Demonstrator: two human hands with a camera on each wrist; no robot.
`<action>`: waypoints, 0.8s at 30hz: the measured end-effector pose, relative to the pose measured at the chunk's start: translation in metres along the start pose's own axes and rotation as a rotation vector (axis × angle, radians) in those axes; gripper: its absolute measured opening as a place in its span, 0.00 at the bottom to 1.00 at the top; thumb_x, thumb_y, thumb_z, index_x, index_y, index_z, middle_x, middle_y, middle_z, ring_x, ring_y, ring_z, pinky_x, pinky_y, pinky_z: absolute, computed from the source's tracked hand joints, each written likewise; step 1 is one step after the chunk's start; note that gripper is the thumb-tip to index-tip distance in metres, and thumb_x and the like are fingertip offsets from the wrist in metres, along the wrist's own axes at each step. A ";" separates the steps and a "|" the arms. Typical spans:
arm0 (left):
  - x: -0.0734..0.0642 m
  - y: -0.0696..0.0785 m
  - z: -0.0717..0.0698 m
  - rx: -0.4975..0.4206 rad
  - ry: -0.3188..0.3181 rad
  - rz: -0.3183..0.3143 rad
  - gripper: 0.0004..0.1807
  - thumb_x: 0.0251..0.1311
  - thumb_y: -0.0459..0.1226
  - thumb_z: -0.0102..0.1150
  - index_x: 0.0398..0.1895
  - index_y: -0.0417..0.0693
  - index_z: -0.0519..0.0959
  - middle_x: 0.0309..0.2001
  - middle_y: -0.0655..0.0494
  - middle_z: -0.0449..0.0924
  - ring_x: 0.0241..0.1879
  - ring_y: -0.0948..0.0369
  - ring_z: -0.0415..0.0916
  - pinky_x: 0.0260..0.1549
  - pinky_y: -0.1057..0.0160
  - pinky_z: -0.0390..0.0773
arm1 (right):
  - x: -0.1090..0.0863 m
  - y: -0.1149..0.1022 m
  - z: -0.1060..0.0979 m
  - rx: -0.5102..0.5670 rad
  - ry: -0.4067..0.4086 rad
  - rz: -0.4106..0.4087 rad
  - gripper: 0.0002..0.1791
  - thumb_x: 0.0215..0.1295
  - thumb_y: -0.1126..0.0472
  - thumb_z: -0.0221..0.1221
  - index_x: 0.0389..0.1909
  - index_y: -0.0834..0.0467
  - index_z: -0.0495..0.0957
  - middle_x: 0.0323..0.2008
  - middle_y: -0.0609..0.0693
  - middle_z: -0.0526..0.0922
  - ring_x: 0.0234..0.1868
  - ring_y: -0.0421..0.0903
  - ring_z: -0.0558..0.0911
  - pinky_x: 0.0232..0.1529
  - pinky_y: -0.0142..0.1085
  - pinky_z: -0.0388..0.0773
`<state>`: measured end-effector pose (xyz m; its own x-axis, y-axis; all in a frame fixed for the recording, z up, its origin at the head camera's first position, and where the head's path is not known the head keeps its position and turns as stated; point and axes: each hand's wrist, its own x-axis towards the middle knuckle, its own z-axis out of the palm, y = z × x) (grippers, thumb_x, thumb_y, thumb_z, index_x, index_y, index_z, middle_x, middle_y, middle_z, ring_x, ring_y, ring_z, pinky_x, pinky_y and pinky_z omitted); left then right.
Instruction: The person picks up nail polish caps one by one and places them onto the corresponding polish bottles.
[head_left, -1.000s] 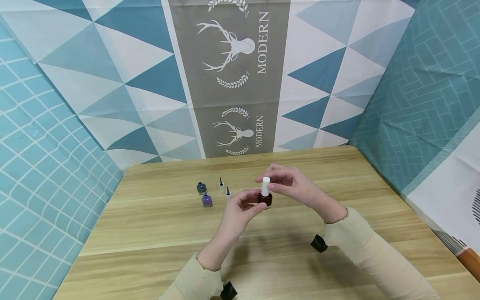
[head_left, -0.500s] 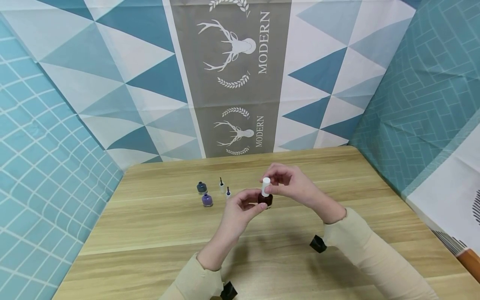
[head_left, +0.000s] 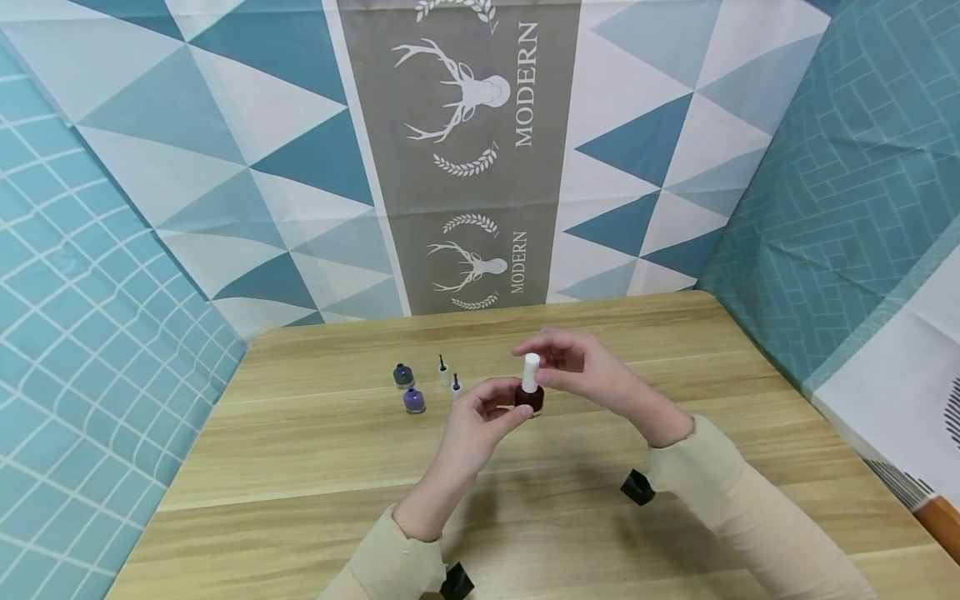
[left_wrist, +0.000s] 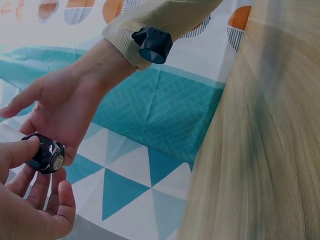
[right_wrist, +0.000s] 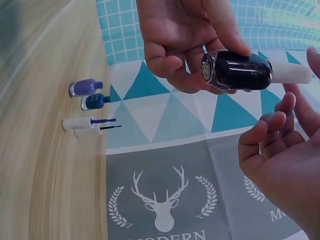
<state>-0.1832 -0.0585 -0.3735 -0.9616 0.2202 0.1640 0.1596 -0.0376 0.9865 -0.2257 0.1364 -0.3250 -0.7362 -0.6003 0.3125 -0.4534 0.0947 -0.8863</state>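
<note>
A dark nail polish bottle (head_left: 529, 400) with a tall white cap (head_left: 531, 372) is held upright above the table. My left hand (head_left: 477, 421) grips the glass between thumb and fingers. My right hand (head_left: 581, 367) is at the cap, its thumb against the near side and its index finger reaching behind. In the right wrist view the cap (right_wrist: 291, 73) sits on the neck, between thumb and fingers. Left of the hands stand an uncapped dark teal bottle (head_left: 403, 376) and an uncapped purple bottle (head_left: 413, 401). Beside them two white brush caps (head_left: 443, 373) stand with brushes up.
The wooden table (head_left: 300, 458) runs up to a patterned cloth backdrop (head_left: 480, 167). Tiled-print cloth (head_left: 75, 333) hangs along the left side, and another teal cloth (head_left: 847, 208) hangs at the right. A black camera (head_left: 637, 487) is worn at the right wrist.
The right fingers closed in around the white cap half a second ago; now the index finger has swung out leftward behind it again. The left hand and its bottle have hardly moved.
</note>
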 end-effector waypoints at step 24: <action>0.000 0.000 0.000 0.002 0.005 -0.012 0.17 0.54 0.34 0.67 0.48 0.42 0.79 0.43 0.47 0.80 0.43 0.58 0.78 0.44 0.66 0.79 | 0.000 0.001 0.001 -0.061 0.035 -0.011 0.12 0.63 0.64 0.60 0.46 0.62 0.78 0.36 0.53 0.75 0.33 0.48 0.75 0.34 0.34 0.76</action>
<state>-0.1832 -0.0585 -0.3738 -0.9646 0.2156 0.1520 0.1484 -0.0329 0.9884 -0.2256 0.1362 -0.3263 -0.7475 -0.5737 0.3348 -0.4908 0.1374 -0.8604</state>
